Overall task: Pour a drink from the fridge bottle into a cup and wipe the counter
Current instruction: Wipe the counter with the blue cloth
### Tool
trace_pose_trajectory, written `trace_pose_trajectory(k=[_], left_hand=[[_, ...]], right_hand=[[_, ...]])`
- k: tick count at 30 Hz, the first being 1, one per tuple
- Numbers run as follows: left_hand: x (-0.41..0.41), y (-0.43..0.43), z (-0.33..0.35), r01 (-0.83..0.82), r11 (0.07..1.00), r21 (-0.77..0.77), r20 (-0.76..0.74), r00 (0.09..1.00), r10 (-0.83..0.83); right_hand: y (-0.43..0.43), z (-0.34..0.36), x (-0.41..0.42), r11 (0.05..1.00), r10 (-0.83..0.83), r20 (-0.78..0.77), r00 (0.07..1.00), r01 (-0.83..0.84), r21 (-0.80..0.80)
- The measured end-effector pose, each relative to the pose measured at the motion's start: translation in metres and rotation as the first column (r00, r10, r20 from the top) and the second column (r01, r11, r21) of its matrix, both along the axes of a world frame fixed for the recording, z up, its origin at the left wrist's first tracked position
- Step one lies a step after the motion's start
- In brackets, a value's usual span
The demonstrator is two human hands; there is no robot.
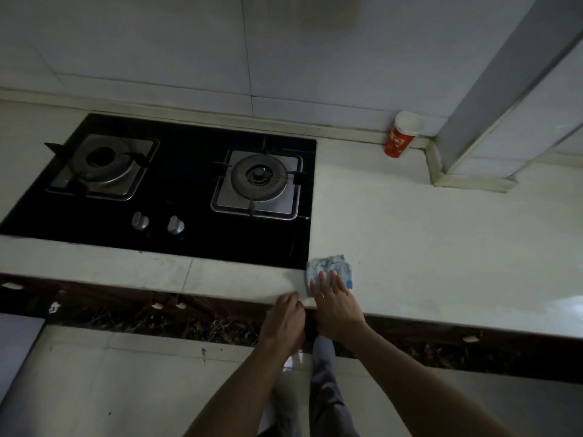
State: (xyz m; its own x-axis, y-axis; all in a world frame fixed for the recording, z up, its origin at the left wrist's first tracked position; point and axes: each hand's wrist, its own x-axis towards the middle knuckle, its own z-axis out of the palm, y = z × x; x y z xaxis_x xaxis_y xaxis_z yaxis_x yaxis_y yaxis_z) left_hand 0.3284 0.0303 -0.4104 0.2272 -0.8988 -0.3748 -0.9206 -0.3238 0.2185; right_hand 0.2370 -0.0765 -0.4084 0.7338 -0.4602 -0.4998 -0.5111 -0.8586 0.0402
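A blue cloth [331, 267] lies on the pale counter [441, 241] just right of the hob's front corner. My right hand [335, 305] presses flat on the cloth's near side with straight fingers. My left hand [284, 320] is at the counter's front edge, left of the right hand, with its fingers curled over the edge. A red and white paper cup [402, 135] stands upright at the back of the counter, near the wall corner. No bottle is in view.
A black two-burner gas hob [189, 197] with two knobs is set into the counter on the left. A tiled pillar [504, 89] juts out at the back right. Dark cabinet fronts run below the counter, above a light tiled floor.
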Motion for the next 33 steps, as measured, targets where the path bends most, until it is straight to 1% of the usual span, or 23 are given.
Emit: trace_pose_trajectory(k=[2, 6, 9, 12, 15, 18, 21, 23, 25, 27, 29, 30, 31, 33], left_hand=[[-0.001, -0.001, 0.002, -0.039, 0.999, 0.011, 0.023, 0.999, 0.039], [-0.001, -0.001, 0.009, -0.029, 0.999, -0.033, 0.058, 0.998, 0.031], [-0.003, -0.003, 0.014, -0.023, 1.0, -0.021, 0.029, 0.999, 0.023], [-0.004, -0.007, 0.018, -0.03, 1.0, 0.005, -0.017, 0.999, 0.03], [-0.008, -0.014, 0.022, -0.005, 1.0, 0.014, -0.019, 1.0, 0.006], [-0.013, -0.028, 0.022, -0.012, 1.0, -0.019, -0.026, 1.0, 0.011], [-0.022, -0.043, 0.023, -0.042, 0.999, -0.022, -0.045, 0.998, 0.041], [-0.028, -0.051, 0.028, -0.006, 1.0, -0.026, -0.018, 1.0, 0.006], [-0.029, -0.062, 0.033, 0.011, 0.998, -0.058, -0.015, 1.0, -0.012], [-0.029, -0.07, 0.03, 0.025, 0.997, -0.07, 0.012, 1.0, -0.024], [-0.028, -0.077, 0.028, 0.03, 0.997, -0.078, 0.016, 0.999, -0.029], [-0.029, -0.079, 0.024, 0.053, 0.994, -0.092, 0.04, 0.998, -0.049], [-0.027, -0.082, 0.02, 0.104, 0.987, -0.123, 0.107, 0.99, -0.091], [-0.021, -0.095, 0.025, 0.091, 0.992, -0.088, 0.156, 0.985, -0.077]], right_hand=[[0.01, -0.001, -0.009, 1.0, 0.001, 0.008, 1.0, -0.001, 0.003], [0.018, 0.001, -0.023, 1.0, -0.002, 0.066, 0.998, 0.003, -0.017], [0.018, 0.006, -0.027, 0.999, 0.016, 0.074, 0.997, -0.014, -0.029], [0.019, 0.001, -0.033, 1.0, -0.009, 0.112, 0.994, 0.01, -0.007], [0.016, 0.001, -0.041, 0.998, -0.066, 0.084, 0.994, 0.064, 0.027], [0.009, 0.004, -0.054, 0.997, -0.079, 0.09, 0.993, 0.08, -0.011], [0.001, 0.004, -0.062, 0.993, -0.113, 0.062, 0.992, 0.115, -0.032], [-0.004, 0.004, -0.064, 0.989, -0.15, 0.031, 0.988, 0.15, -0.013], [-0.013, 0.006, -0.061, 0.989, -0.144, 0.023, 0.989, 0.145, -0.029], [-0.024, 0.008, -0.058, 0.991, -0.13, 0.048, 0.99, 0.131, -0.021], [-0.037, 0.004, -0.055, 0.988, -0.151, 0.082, 0.985, 0.151, 0.007], [-0.045, 0.003, -0.052, 0.986, -0.167, 0.095, 0.981, 0.166, 0.023], [-0.052, 0.002, -0.049, 0.985, -0.174, 0.099, 0.98, 0.171, 0.032], [-0.07, -0.001, -0.038, 0.985, -0.173, 0.096, 0.98, 0.17, 0.043]])
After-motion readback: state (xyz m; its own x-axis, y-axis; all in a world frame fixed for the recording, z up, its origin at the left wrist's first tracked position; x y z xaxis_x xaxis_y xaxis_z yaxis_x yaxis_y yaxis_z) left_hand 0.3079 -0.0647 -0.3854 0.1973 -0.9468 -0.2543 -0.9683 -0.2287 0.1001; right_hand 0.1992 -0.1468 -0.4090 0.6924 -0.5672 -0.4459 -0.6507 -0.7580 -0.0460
